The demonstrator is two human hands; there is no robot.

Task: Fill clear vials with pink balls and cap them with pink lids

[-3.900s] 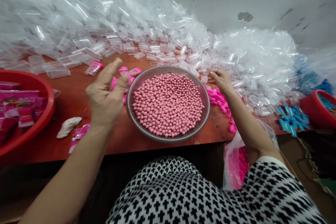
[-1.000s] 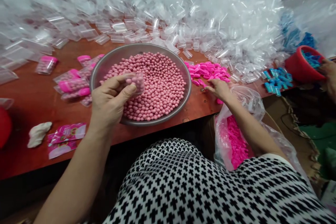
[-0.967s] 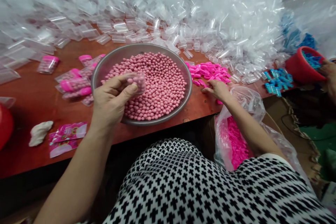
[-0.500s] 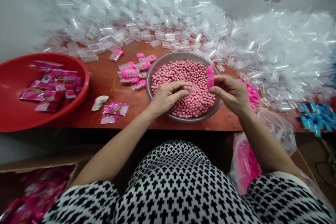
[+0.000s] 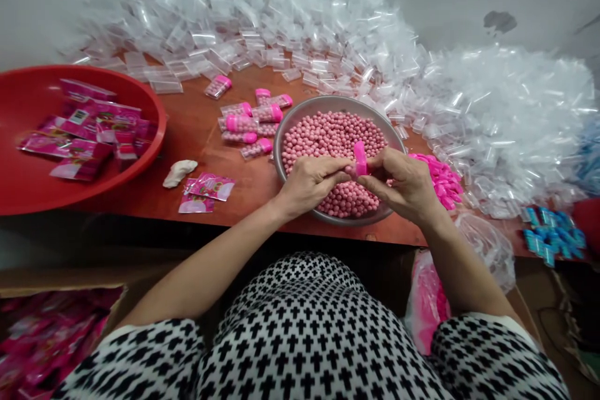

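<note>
Over a grey bowl of round pink candies, my two hands meet. My left hand is closed on a small clear container with pink candies in it, mostly hidden behind the fingers. Pinched in my right hand is a bright pink cap, held at the container's open end. Whether the cap is fully seated I cannot tell. Left of the bowl lie several filled containers with pink caps. To its right sits a heap of loose pink caps.
A red basin with pink sachets stands at the left. Two sachets and a crumpled white lump lie nearby. Clear empty containers pile along the wall. Blue pieces and a plastic bag are at the right.
My right hand has moved left with the pink cap, bringing it from beside the bowl's rim to the container in my left hand. The view has shifted slightly.
</note>
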